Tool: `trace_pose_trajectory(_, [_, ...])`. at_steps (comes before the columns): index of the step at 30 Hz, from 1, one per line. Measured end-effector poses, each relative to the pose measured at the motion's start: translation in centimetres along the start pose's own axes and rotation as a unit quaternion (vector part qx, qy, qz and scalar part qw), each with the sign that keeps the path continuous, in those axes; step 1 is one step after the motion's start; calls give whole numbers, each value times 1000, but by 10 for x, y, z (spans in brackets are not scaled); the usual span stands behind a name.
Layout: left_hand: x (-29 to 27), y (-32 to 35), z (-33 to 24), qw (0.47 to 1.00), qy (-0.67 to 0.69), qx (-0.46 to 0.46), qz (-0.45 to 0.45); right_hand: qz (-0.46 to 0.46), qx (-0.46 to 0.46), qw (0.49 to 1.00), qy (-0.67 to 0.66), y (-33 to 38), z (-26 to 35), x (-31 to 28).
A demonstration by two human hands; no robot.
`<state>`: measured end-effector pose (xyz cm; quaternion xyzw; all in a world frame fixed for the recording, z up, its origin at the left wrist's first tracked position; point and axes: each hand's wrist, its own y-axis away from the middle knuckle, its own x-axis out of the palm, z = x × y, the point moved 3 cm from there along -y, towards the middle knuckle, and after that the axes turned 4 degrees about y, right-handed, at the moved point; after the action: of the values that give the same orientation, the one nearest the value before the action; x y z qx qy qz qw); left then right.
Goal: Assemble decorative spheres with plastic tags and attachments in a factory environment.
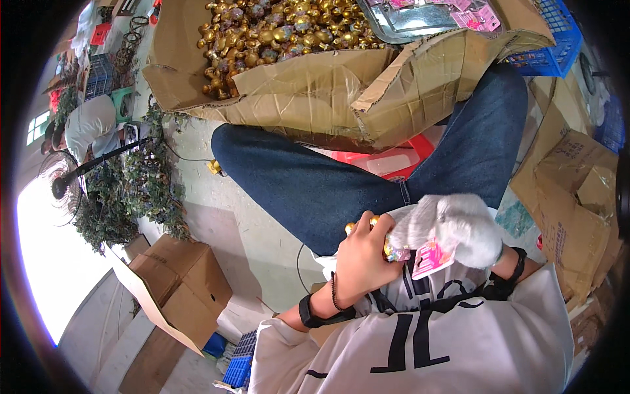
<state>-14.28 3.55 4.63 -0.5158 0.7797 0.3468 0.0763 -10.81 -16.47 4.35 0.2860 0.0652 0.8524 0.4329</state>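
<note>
Looking down at our lap, we saw our left hand (359,261), its bare fingers curled around a shiny gold figurine (396,253), just beside a pink printed card (430,258) gripped by our right hand (456,226) in a pale knit glove. We judged that the figurine could slip if the left fingers loosened, and the card could crease if the bulky glove pressed carelessly. The card's print was too small for us to read; bold dark characters marked our white shirt (482,341).
</note>
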Motion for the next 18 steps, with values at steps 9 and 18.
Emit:
trace_pose_trajectory(9, [-3,-4,-1,1000,4,-3,1,136,-52,882,449,-35,24,4])
trace_pose_trajectory(18, [-5,-6,-3,1000,7,-6,8,188,-112,807,549,-8,0,-6])
